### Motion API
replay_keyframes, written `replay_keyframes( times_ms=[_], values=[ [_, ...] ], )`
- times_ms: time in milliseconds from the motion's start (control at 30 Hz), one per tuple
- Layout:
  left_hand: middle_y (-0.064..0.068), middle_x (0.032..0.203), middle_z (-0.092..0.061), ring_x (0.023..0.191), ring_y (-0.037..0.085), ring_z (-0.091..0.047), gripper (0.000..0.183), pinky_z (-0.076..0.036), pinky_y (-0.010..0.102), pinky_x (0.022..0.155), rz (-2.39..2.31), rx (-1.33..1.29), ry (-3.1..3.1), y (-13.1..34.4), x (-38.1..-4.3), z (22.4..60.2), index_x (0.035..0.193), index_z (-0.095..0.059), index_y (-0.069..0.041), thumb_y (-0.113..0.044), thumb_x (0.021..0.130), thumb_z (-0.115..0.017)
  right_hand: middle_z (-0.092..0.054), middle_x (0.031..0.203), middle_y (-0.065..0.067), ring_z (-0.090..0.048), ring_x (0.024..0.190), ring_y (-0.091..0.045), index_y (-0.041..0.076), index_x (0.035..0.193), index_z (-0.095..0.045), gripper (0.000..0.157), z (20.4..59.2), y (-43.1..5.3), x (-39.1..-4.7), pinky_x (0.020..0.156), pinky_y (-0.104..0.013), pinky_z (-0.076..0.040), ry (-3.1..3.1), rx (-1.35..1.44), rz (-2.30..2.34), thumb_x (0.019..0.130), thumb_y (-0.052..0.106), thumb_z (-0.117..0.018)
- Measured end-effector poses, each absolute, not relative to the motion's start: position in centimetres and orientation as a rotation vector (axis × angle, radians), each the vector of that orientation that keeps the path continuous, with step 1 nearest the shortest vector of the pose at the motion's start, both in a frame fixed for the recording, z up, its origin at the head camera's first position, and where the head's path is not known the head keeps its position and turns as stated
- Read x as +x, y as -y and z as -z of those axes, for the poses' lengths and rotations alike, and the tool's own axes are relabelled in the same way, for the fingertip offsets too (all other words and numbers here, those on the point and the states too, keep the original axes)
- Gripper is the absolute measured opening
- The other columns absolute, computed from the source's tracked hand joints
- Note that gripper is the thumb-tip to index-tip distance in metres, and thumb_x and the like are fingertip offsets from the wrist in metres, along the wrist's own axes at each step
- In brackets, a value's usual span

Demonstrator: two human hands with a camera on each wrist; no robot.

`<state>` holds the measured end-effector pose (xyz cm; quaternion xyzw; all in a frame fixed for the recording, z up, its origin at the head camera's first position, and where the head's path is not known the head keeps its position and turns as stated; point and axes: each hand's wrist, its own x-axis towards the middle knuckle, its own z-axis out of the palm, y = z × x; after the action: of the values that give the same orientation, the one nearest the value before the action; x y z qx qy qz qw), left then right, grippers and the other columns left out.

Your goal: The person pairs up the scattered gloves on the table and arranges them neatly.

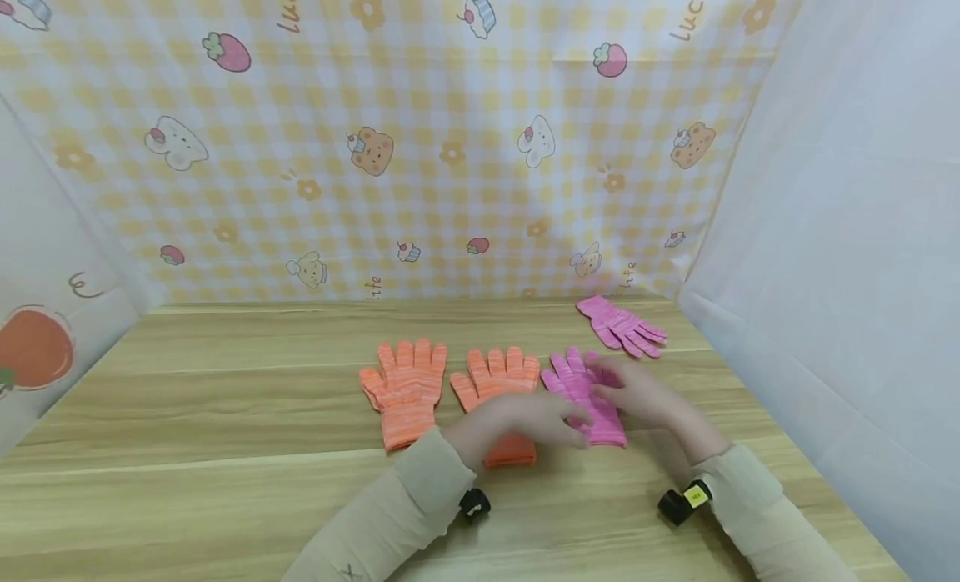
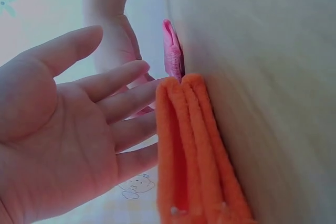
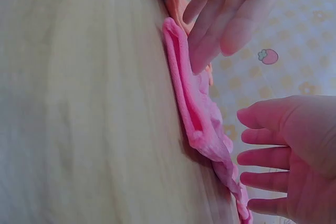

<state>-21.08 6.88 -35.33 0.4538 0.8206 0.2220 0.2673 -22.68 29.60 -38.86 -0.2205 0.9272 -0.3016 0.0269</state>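
Observation:
A pink glove [image 1: 581, 383] lies flat on the table, its fingers toward the back and its cuff toward the front. My left hand [image 1: 534, 417] reaches across the second orange glove [image 1: 501, 367], its fingertips over the pink glove's cuff. In the left wrist view that palm [image 2: 63, 145] shows extended fingers with nothing in them. My right hand [image 1: 637, 390] is over the pink glove's right side; in the right wrist view its fingers [image 3: 265, 158] are extended and apart from the pink cuff [image 3: 184, 85]. Whether either hand touches fabric is unclear from the head view.
Another orange glove [image 1: 408, 390] lies to the left, and a second pink glove [image 1: 622, 328] rests at an angle at the back right. The wooden table [image 1: 225, 415] meets a checked cloth backdrop [image 1: 420, 198] behind and a white wall [image 1: 840, 257] on the right.

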Motion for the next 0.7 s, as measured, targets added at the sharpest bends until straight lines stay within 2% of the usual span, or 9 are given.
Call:
replay_keyframes(
  times_ms=[133,267,567,700],
  values=[
    [0.002,0.130,-0.058,0.118,0.011,-0.052,0.044,-0.042,0.024,0.095,-0.689,1.216,-2.216,-7.1,-21.4,35.3,0.136,-0.053,-0.007,-0.029,0.098,-0.055,-0.058,0.124,-0.025,-0.054,0.115,-0.040,-0.006,0.136,-0.048,0.047,38.5,-30.0,-22.8,0.094,-0.054,-0.043,-2.884,-0.660,0.979,0.093,0.009,-0.061],
    [0.001,0.132,-0.057,0.120,0.012,-0.051,0.044,-0.041,0.025,0.096,-0.771,1.185,-2.225,-7.3,-21.7,35.2,0.137,-0.052,-0.008,-0.028,0.098,-0.053,-0.059,0.121,-0.026,-0.054,0.113,-0.044,-0.006,0.130,-0.053,0.040,38.1,-30.4,-23.0,0.093,-0.058,-0.042,-2.935,-0.633,1.004,0.093,0.007,-0.060],
    [0.006,0.125,-0.060,0.113,0.015,-0.055,0.040,-0.046,0.027,0.089,-1.044,1.037,-2.267,-8.1,-23.0,35.6,0.131,-0.057,-0.006,-0.026,0.097,-0.055,-0.052,0.131,-0.026,-0.046,0.121,-0.046,-0.006,0.131,-0.052,0.045,36.9,-31.4,-23.9,0.097,-0.058,-0.038,-3.014,-0.402,1.003,0.096,0.022,-0.059],
    [0.004,0.115,-0.063,0.106,0.019,-0.058,0.040,-0.048,0.029,0.082,-1.193,0.909,-2.248,-8.8,-23.5,35.6,0.130,-0.058,-0.007,-0.026,0.095,-0.057,-0.050,0.131,-0.029,-0.045,0.121,-0.048,-0.008,0.132,-0.050,0.045,36.2,-31.9,-24.2,0.097,-0.060,-0.037,-3.023,-0.409,1.008,0.096,0.018,-0.057]
  ],
)
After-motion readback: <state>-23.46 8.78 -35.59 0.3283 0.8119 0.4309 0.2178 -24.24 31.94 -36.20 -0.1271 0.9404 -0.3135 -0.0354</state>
